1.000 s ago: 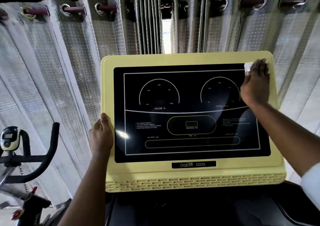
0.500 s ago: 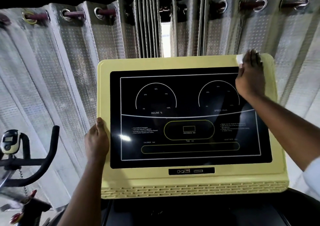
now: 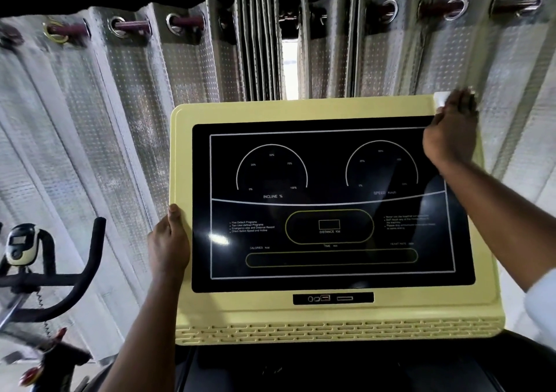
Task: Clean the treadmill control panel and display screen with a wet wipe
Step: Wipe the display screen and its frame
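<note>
**A:** Where is the wet wipe [image 3: 441,100]?

**B:** At the top right corner of the yellow control panel [image 3: 301,110], under the fingers of the right hand [image 3: 451,134]. Only a white corner of it shows past the fingertips, which are blurred.

**A:** How does that hand lie?

**B:** Flat, with the fingers stretched out, pressing the wipe onto the panel's yellow rim just above the corner of the black display screen [image 3: 331,181].

**A:** And the left hand [image 3: 168,244]?

**B:** It grips the panel's left edge about halfway up. The thumb is on the front and the other fingers are wrapped behind, out of sight.

**A:** What else is around the panel?

**B:** Below the screen there is a black strip of ports [image 3: 333,298], and a row of vent slots [image 3: 331,330] runs along the panel's bottom. Silvery curtains [image 3: 120,121] hang behind the panel. An exercise bike [image 3: 21,245] stands to its lower left.
</note>
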{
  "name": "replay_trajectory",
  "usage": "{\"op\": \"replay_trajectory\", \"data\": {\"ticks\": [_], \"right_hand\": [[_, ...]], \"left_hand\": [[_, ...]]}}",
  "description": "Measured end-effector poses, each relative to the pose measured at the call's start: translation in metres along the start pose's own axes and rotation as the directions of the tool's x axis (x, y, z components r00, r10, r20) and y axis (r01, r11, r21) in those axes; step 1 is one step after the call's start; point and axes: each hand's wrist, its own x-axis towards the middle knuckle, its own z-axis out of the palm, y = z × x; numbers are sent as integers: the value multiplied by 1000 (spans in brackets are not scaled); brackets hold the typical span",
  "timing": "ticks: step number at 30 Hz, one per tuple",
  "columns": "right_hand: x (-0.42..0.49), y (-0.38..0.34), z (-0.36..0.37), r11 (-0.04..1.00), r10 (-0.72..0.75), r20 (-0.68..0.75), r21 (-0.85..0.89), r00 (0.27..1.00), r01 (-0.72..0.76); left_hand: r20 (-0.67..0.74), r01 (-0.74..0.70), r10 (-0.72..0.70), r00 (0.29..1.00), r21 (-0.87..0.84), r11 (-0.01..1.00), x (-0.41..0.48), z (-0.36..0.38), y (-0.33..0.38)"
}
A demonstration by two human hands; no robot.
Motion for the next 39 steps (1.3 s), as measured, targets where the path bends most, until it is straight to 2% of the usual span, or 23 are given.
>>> {"op": "replay_trajectory", "data": {"ticks": [2,3,6,7,11,14,15,18,19,22,26,29,33,36,39], "right_hand": [[-4,-3,5,991,-132,16,-5,991,132],[-2,0,3,989,-150,25,-8,988,150],[2,2,-1,999,46,-2,4,999,-46],[0,-3,1,998,66,-10,4,998,-66],[-10,-13,8,982,-189,23,-11,982,189],[-11,-26,4,1000,-28,8,9,1000,28],[-14,-36,7,1000,-16,-7,0,1000,16],[-23,-56,14,980,-198,7,-26,980,198],[-21,-57,14,978,-207,21,-24,978,207],[-20,-70,17,994,-112,14,-7,994,112],[-32,-88,24,957,-288,86,18,954,288],[-36,-101,24,984,-174,49,46,984,172],[-48,-121,30,953,-302,97,60,948,297],[-48,-131,31,976,-212,78,70,974,207],[-56,-148,34,956,-290,107,77,951,283]], "left_hand": [[-4,-6,6,1000,-3,1000,-1,-1,1],[-2,-8,8,1000,-3,1000,-1,-2,2],[4,-11,11,1000,-14,1000,-3,-2,2],[1,-6,6,1000,-17,1000,-2,-2,2],[-6,16,-16,1000,-16,1000,-1,-1,1],[-1,34,-34,999,-11,999,-2,-2,2],[-3,31,-31,1000,-9,999,-2,-2,2],[-2,16,-17,1000,-14,1000,-2,-3,4],[4,15,-15,1000,-10,1000,-2,-3,4],[8,12,-12,1000,-1,1000,-2,-3,3],[8,15,-15,1000,-11,1000,-1,-3,0],[-10,8,-8,1000,-14,1000,1,0,-5],[-4,14,-14,1000,-4,1000,3,-1,-7],[3,17,-17,1000,-9,1000,1,-2,-5],[5,-16,16,1000,-17,1000,3,-3,-7]]}}
